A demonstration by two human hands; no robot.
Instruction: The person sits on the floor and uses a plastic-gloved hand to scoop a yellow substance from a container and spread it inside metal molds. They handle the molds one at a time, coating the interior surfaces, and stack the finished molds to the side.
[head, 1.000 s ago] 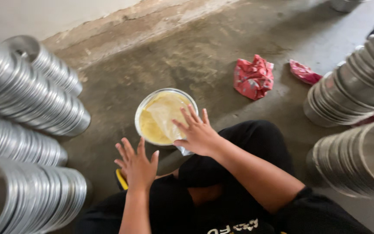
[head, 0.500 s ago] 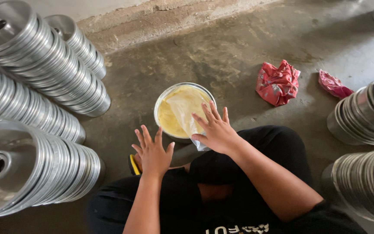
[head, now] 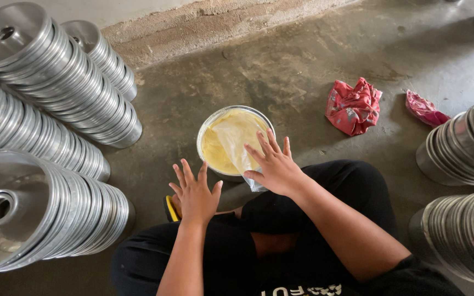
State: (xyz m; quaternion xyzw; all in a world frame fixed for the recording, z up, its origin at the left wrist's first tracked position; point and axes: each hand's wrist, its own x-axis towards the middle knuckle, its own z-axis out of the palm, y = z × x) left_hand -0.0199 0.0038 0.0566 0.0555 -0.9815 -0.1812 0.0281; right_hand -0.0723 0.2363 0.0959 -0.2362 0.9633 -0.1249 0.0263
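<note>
Head view: the person sits on a grey concrete floor [head: 303, 60] with legs folded in black trousers [head: 357, 186], looking down at both bare hands. The right hand [head: 274, 167] lies flat with its fingers spread wide over the near rim of a round metal tin [head: 207, 131] that stands on the floor just ahead of the knees, about midway between the floor's left and right sides. The tin holds a thick yellow paste [head: 215, 153], and a sheet of clear plastic film [head: 236, 140] lies across the paste and hangs over the near rim. The right palm rests on that film, pressing rather than pinching; nothing is closed in its fingers. The left hand [head: 195, 192] is held open just left of and nearer than the tin, fingers fanned apart, holding nothing and not touching the tin. Under it, a small yellow and black object [head: 169, 208] peeks out beside the knee; what it is cannot be told.

Along the floor's left side lie long rows of stacked shiny metal discs [head: 56, 87] with centre holes, tipped on their sides. More stacked metal vessels [head: 462, 142] stand at the right edge. A crumpled red cloth [head: 353, 107] lies on the floor right of the tin, with a smaller pink scrap [head: 424, 109] beyond it.
</note>
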